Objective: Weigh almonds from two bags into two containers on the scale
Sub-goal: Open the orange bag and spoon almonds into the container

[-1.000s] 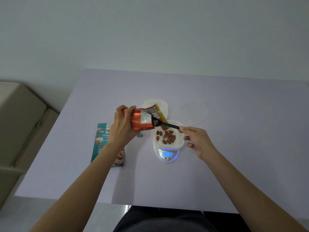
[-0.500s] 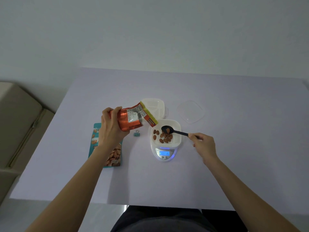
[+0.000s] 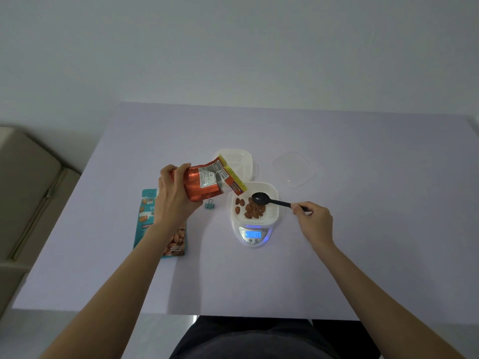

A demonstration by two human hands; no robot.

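My left hand [image 3: 174, 193] grips an orange foil almond bag [image 3: 206, 182], tilted with its open mouth toward the right. A white container [image 3: 272, 206] sits on the white scale [image 3: 254, 235], whose blue display is lit; several almonds [image 3: 252, 209] lie inside it. My right hand [image 3: 315, 221] holds a black spoon [image 3: 269, 200] by the handle, its empty bowl over the container's far side. A second white container [image 3: 238, 161] stands behind the bag. A teal almond bag [image 3: 158, 229] lies flat under my left forearm.
A clear plastic lid [image 3: 294, 169] lies at the right of the second container. A small teal binder clip [image 3: 209, 204] rests between the teal bag and the scale. The pale table [image 3: 363, 229] ends near my body. A beige sofa [image 3: 28, 193] stands at the left.
The spoon has come out of the orange bag's mouth and moved over the container, its almonds now tipped out. My left hand has drawn the bag back to the left.
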